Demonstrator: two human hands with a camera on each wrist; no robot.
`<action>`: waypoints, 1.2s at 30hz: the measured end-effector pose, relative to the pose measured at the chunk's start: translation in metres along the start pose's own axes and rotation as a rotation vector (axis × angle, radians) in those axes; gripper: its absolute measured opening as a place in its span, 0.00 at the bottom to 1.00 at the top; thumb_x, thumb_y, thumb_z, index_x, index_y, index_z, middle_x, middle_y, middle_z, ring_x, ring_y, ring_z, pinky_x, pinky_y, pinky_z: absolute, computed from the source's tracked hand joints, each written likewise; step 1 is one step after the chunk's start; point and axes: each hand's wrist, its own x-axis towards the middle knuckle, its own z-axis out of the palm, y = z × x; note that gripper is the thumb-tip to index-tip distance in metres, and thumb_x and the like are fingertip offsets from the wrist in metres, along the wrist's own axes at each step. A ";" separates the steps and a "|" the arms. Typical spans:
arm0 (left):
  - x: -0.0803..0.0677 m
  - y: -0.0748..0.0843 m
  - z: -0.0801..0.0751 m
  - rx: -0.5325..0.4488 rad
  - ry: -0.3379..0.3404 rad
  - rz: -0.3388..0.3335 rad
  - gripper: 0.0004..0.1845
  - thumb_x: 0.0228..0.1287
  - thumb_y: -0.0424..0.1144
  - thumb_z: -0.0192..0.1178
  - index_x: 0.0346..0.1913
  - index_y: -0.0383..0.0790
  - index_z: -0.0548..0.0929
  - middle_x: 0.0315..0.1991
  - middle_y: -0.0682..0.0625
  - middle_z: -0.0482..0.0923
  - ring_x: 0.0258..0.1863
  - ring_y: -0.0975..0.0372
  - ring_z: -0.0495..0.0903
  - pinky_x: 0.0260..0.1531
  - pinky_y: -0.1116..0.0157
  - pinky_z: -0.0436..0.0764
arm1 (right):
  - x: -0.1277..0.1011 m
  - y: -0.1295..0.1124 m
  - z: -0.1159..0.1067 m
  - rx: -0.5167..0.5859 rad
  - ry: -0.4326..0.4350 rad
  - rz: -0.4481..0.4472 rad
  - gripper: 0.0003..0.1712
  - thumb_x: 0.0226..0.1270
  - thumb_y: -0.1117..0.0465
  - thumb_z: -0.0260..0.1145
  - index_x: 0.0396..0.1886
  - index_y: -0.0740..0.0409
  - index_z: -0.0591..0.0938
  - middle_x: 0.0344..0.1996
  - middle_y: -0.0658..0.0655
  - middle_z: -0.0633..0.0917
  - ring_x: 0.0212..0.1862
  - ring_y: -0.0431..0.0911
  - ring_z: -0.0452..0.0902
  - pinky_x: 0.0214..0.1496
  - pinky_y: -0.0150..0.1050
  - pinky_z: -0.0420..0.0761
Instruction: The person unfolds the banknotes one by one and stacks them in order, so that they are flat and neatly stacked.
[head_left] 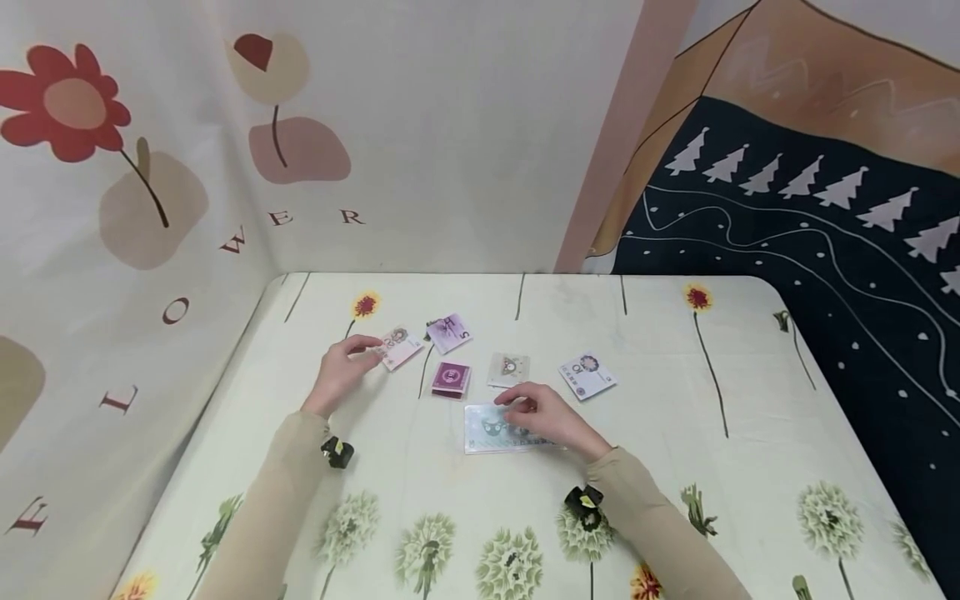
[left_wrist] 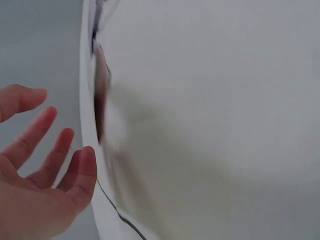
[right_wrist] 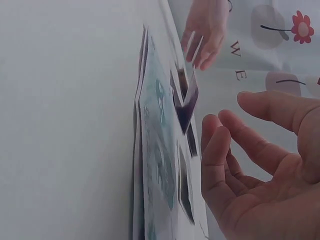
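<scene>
In the head view my left hand (head_left: 343, 375) is beside a small pink-and-white printed paper square (head_left: 402, 348) at the left of the group. The left wrist view shows that hand (left_wrist: 47, 185) with its fingers apart and loosely bent, nothing between them. My right hand (head_left: 553, 417) hovers over a light-blue printed rectangle (head_left: 491, 429), hiding part of its right side. From the right wrist view, this rectangle (right_wrist: 157, 150) looks layered, like folded sheets. The right hand (right_wrist: 265, 160) has relaxed fingers and holds nothing.
Around the hands lie a lilac square (head_left: 450, 333), a dark purple folded piece (head_left: 451, 379), a small beige card (head_left: 509, 370) and a white-and-lavender square (head_left: 587, 376). The flower-print tablecloth (head_left: 645, 333) meets a hanging cloth (head_left: 450, 167) at the back.
</scene>
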 end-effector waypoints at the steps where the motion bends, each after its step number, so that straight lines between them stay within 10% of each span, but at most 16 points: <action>1: 0.002 -0.003 -0.003 0.010 -0.008 0.001 0.19 0.67 0.37 0.57 0.58 0.33 0.76 0.64 0.34 0.66 0.64 0.43 0.62 0.59 0.45 0.67 | 0.001 -0.001 0.002 0.001 -0.004 0.000 0.14 0.64 0.68 0.65 0.49 0.66 0.82 0.47 0.62 0.81 0.39 0.45 0.79 0.38 0.37 0.80; 19: 0.031 -0.030 -0.018 0.056 -0.206 0.068 0.22 0.68 0.35 0.57 0.64 0.34 0.73 0.69 0.35 0.59 0.71 0.41 0.47 0.67 0.40 0.47 | 0.031 -0.034 0.029 0.033 -0.022 -0.051 0.18 0.65 0.66 0.64 0.54 0.64 0.80 0.52 0.61 0.80 0.43 0.47 0.80 0.41 0.36 0.82; 29: 0.032 -0.030 -0.018 0.016 -0.211 0.086 0.21 0.69 0.33 0.55 0.64 0.33 0.72 0.69 0.36 0.58 0.72 0.42 0.46 0.68 0.41 0.45 | 0.069 -0.049 0.042 -0.005 0.063 -0.028 0.20 0.64 0.66 0.64 0.56 0.61 0.80 0.51 0.60 0.82 0.48 0.48 0.79 0.42 0.35 0.81; 36: 0.032 -0.025 -0.012 0.033 -0.159 0.104 0.18 0.73 0.32 0.49 0.62 0.32 0.73 0.68 0.34 0.59 0.71 0.41 0.48 0.68 0.41 0.46 | 0.095 -0.050 0.061 0.202 0.102 0.063 0.20 0.65 0.67 0.62 0.58 0.64 0.78 0.55 0.64 0.79 0.50 0.49 0.79 0.48 0.36 0.80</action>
